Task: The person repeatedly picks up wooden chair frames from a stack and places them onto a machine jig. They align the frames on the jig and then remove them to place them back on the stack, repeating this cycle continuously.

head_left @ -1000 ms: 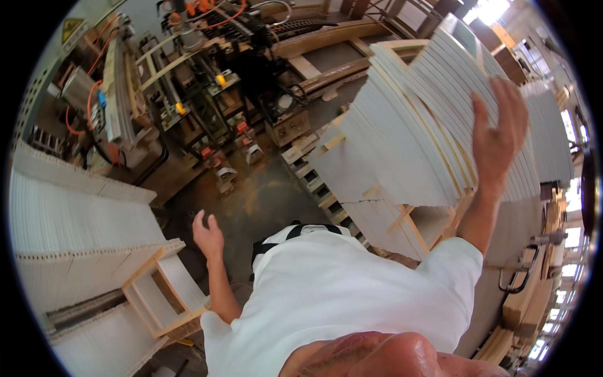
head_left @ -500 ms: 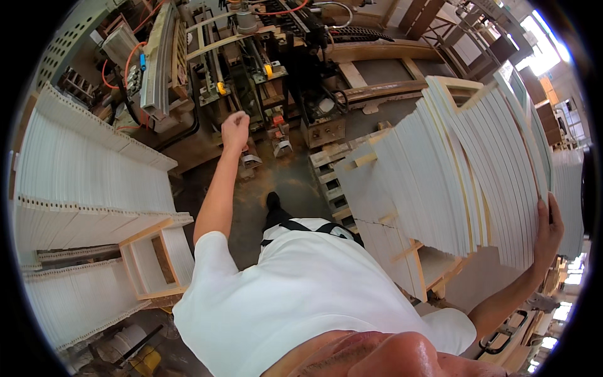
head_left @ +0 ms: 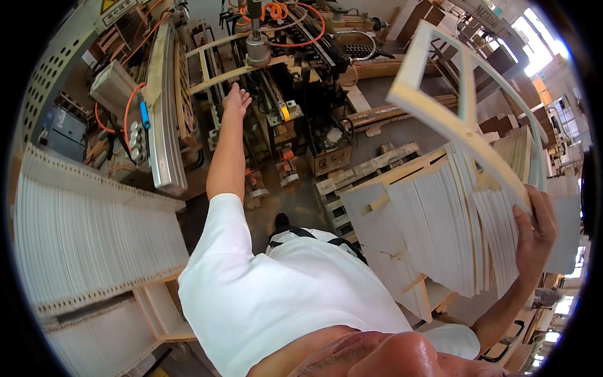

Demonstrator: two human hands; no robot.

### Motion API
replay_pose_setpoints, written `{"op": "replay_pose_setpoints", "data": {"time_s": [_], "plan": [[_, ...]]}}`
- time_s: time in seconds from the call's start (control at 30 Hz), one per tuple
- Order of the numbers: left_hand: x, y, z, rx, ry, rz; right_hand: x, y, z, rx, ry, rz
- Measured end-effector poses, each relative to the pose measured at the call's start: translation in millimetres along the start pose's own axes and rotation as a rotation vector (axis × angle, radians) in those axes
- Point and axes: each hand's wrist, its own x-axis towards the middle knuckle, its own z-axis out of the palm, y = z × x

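At the right, my right hand (head_left: 536, 220) grips the near end of a pale wooden frame (head_left: 461, 135) with a crossbar. The frame is tilted up above a stack of pale panels or frames (head_left: 421, 220) standing on edge on a pallet. Ahead, my left arm is stretched toward a machine with metal rails. My left hand (head_left: 237, 100) is open, fingers a little apart, with nothing visible in it. Just beyond its fingers, another pale wooden frame (head_left: 220, 80) lies across the machine under a vertical metal head (head_left: 257, 50). Whether the fingers touch that frame, I cannot tell.
Tall rows of white slats with holed edges (head_left: 94, 226) stand at the left. A metal beam (head_left: 166, 144) juts toward me beside the machine. The wooden pallet (head_left: 370, 166) sits under the right stack. An orange coiled hose (head_left: 274, 10) hangs at the far side.
My right hand has lifted a frame off the right stack, its far end now raised. My left hand has reached farther forward and its fingers have loosened. The view has shifted slightly.
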Motion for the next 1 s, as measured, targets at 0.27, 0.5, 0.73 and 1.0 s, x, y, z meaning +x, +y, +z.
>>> {"op": "replay_pose_setpoints", "data": {"time_s": [0.27,0.5,0.73,1.0], "plan": [[86,14,7,-0.342,0.119,-0.014,60,-71,92,0.044,-0.036,-0.262],[100,24,13,-0.453,0.109,0.023,89,-95,143,0.073,-0.123,-0.305],[96,17,9,-0.566,0.101,0.064,96,-89,184,0.185,-0.168,-0.345],[31,-35,-9,-0.595,0.076,0.041,85,-74,216,0.307,-0.128,-0.400]]}}
